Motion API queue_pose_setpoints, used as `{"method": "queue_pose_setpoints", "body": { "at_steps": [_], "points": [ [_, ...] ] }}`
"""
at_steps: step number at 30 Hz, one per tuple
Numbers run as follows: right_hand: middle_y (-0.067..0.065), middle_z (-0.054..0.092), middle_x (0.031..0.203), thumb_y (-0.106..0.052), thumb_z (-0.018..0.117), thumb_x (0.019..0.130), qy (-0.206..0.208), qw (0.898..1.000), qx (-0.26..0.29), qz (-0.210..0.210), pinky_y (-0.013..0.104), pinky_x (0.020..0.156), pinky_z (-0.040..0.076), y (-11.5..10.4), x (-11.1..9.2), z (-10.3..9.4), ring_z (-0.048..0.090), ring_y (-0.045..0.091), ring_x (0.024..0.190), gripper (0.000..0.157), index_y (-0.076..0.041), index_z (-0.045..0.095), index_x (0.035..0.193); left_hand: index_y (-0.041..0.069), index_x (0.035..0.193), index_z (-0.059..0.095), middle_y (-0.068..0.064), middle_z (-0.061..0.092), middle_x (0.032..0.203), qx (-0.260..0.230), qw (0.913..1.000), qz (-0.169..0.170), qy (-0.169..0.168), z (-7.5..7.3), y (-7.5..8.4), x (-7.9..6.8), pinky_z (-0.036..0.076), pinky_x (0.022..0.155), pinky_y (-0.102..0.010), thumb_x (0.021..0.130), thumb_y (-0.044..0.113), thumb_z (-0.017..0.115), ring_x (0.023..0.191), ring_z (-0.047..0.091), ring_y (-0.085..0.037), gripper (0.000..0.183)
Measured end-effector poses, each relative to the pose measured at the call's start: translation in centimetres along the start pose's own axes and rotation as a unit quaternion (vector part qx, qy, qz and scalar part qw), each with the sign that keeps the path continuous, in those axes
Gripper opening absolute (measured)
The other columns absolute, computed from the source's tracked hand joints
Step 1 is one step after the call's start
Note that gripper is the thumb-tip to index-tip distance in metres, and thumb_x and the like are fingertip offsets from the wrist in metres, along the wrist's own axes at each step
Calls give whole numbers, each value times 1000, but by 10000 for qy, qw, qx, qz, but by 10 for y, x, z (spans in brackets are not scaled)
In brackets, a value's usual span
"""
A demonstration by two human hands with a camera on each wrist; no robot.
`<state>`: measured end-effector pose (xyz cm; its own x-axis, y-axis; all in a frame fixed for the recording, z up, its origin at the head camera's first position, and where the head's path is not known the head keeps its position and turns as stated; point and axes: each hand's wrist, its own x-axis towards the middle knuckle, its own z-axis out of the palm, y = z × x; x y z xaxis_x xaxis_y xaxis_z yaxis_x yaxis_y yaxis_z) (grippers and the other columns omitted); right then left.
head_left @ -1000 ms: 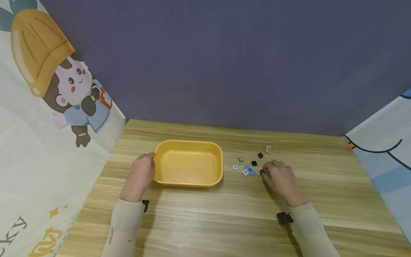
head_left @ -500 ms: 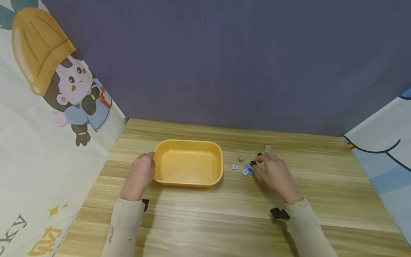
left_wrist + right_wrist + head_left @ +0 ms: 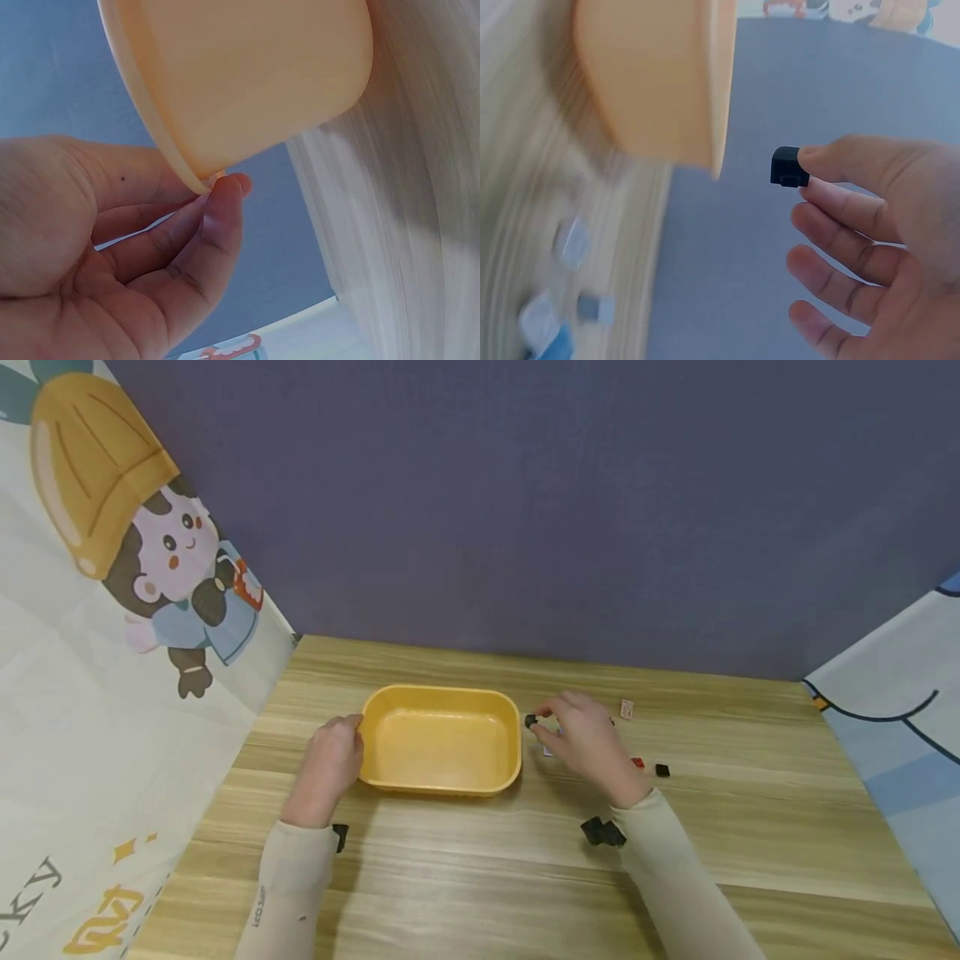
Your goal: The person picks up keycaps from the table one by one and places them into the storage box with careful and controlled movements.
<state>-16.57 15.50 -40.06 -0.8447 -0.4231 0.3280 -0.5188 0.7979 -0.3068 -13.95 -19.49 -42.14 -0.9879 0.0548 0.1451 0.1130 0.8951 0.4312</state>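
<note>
A yellow plastic basin (image 3: 441, 790) stands on the wooden table. My left hand (image 3: 332, 760) pinches its left rim between thumb and fingers, as the left wrist view of the basin wall (image 3: 255, 82) shows. Between thumb and index finger, my right hand (image 3: 581, 735) holds a small black block (image 3: 786, 166) with a rounded top and a little tab below. The block is in the air, just right of the basin's right rim and apart from it. The other right fingers are loosely bent and hold nothing.
Right of the hand lie a red piece (image 3: 637, 762), a black piece (image 3: 662, 770) and a pink tile (image 3: 627, 709). Light and blue pieces, partly hidden by the right hand, show blurred in the right wrist view, with a small grey cube (image 3: 596, 308) among them.
My right hand has moved left from the loose pieces to the basin's right side, with a black block at its fingertips. A red and a black piece have come into view. The left hand stays put.
</note>
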Motion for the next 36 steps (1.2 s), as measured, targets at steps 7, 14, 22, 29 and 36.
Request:
{"method": "queue_pose_setpoints", "body": {
  "at_steps": [7, 14, 22, 29, 36],
  "points": [
    [-1, 61, 91, -28, 69, 82, -39, 9993, -8, -368, 41, 73, 47, -25, 16, 8, 55, 20, 86, 22, -13, 68, 98, -14, 118, 53, -29, 59, 102, -8, 10000, 9, -85, 2, 0, 1, 53, 74, -45, 88, -4, 49, 91, 59, -39, 32],
    [-3, 60, 96, -29, 68, 83, -184, 9994, 67, -269, 43, 80, 45, -33, 17, 13, 55, 20, 91, 20, -16, 66, 98, -13, 119, 53, -29, 58, 103, 33, 9999, -71, -110, 1, 1, 0, 52, 77, -46, 88, -4, 48, 94, 57, -41, 32],
    [-2, 61, 98, -29, 69, 82, -117, 9992, 103, -359, 42, 83, 44, -34, 18, 14, 55, 20, 92, 23, -13, 66, 100, -14, 117, 53, -29, 59, 100, 54, 10000, 25, -18, 0, 0, -1, 53, 73, -45, 88, -5, 48, 90, 59, -39, 31],
    [-1, 61, 103, -29, 66, 85, -203, 9994, 204, -201, 42, 87, 43, -28, 13, 10, 54, 19, 97, 25, -13, 65, 104, -13, 116, 54, -29, 60, 98, 82, 10000, -9, 10, -1, 0, 0, 52, 74, -46, 87, -5, 49, 89, 59, -39, 31],
    [1, 62, 101, -26, 68, 83, 28, 9999, 55, -144, 45, 83, 44, -10, 2, 3, 56, 21, 93, 25, -11, 66, 103, -13, 116, 54, -29, 59, 100, 78, 10000, 38, 28, 0, 0, 0, 52, 74, -46, 87, -5, 50, 90, 59, -40, 31]
  ]
}}
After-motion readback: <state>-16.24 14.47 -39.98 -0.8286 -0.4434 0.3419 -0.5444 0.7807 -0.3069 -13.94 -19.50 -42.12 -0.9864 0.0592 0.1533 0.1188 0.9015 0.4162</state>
